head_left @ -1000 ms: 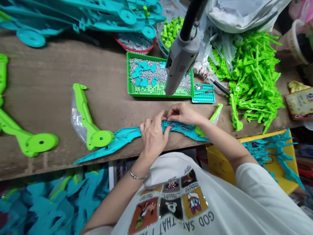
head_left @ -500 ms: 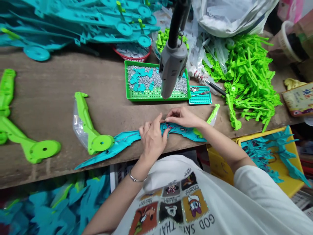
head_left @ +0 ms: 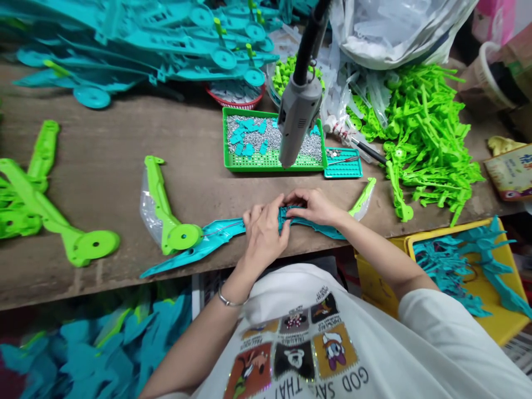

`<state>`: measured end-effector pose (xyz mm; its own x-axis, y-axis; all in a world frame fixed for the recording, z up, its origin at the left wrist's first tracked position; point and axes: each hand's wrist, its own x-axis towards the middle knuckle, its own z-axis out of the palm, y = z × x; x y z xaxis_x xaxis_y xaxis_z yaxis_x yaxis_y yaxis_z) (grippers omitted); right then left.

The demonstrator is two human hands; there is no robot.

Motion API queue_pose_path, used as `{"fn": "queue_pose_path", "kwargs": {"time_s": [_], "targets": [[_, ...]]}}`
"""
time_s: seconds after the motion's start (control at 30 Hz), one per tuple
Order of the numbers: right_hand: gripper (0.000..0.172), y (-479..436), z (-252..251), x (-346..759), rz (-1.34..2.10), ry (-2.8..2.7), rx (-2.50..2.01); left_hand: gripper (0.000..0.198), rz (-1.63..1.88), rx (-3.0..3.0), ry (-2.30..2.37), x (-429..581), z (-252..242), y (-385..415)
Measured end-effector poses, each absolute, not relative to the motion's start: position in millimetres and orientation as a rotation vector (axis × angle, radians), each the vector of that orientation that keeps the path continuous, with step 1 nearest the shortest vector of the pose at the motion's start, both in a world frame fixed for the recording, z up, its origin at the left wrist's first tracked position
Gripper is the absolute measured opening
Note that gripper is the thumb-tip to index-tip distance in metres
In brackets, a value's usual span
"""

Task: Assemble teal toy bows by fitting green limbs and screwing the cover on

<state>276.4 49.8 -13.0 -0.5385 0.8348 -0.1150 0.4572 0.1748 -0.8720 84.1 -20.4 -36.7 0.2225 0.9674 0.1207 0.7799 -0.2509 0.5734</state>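
Both hands work at the near edge of the table (head_left: 103,166). The left hand (head_left: 264,235) curls over the middle of the teal bow-shaped part (head_left: 208,242), grip closed on it. The right hand (head_left: 315,206), a moment ago pinching higher, now presses down beside it, grip closed on the same part. The spot beneath the fingers is hidden. The hanging grey driver (head_left: 297,124) is cut off above.
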Motion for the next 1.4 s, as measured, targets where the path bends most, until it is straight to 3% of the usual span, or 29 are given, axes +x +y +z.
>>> {"fn": "queue_pose_path", "kwargs": {"time_s": [0.27, 0.4, 0.53, 0.73, 1.3, 1.4], "targets": [[0.027, 51.5, -15.3, 284.2, 1.407, -1.975, -1.150, 0.052, 0.682, 2.069, 1.693, 89.8, -36.3, -16.2], [0.012, 40.5, 3.0, 292.0, 1.133, -2.190, -1.223, 0.048, 0.668, 2.066, 1.705, 92.3, -30.9, -15.0], [0.007, 23.5, 11.3, 291.5, 0.846, -2.490, -1.180, 0.033, 0.651, 2.058, 1.712, 92.4, -28.8, -14.3], [0.003, 13.8, -3.5, 288.4, 0.933, -2.397, -1.185, 0.014, 0.629, 2.146, 1.684, 91.6, -29.3, -15.2], [0.003, 14.7, -9.5, 285.0, 0.903, -2.268, -1.232, 0.024, 0.608, 2.307, 1.454, 73.6, -28.7, -11.4], [0.018, 13.3, -5.2, 293.5, 0.857, -2.245, -1.221, 0.022, 0.660, 2.262, 1.539, 77.3, -34.9, -11.5]]}}
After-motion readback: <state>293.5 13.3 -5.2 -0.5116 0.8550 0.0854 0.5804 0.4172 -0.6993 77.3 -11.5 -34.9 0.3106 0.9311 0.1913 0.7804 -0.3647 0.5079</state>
